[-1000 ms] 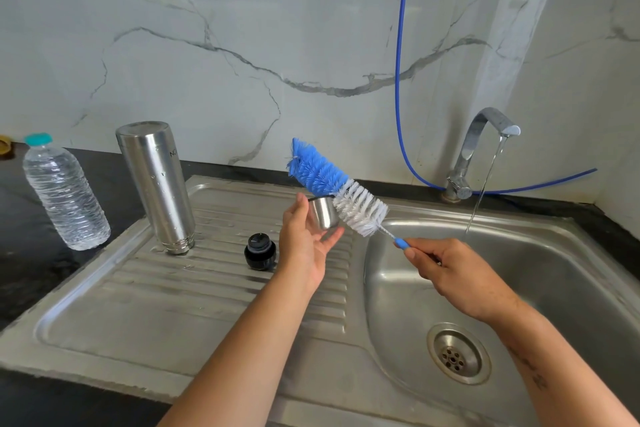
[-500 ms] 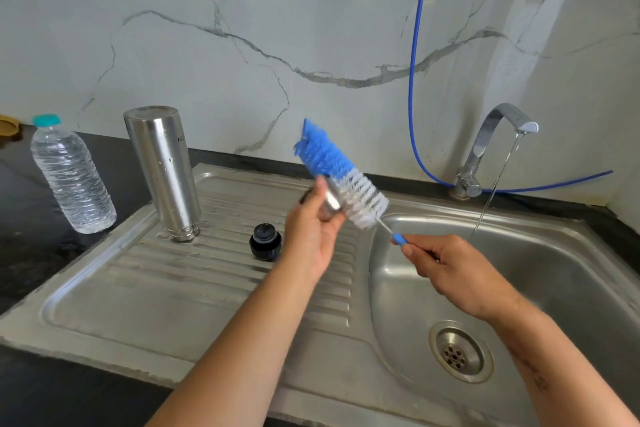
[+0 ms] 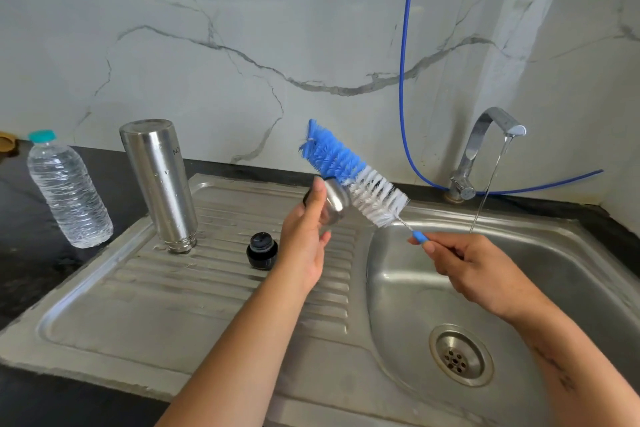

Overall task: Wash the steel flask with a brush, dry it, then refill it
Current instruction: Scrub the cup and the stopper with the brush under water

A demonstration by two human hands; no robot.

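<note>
The left hand (image 3: 304, 243) still clasps the steel cap (image 3: 335, 202), now turned so the brush (image 3: 353, 177), pinched by the right hand (image 3: 471, 267), scrubs its outer side; the steel flask (image 3: 159, 184) stands inverted left of that hand, already draining, so only small parts remain

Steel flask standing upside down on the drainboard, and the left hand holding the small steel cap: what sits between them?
Head view: a small black stopper stands on the ribbed drainboard between the inverted steel flask and the left hand, touching neither.
</note>
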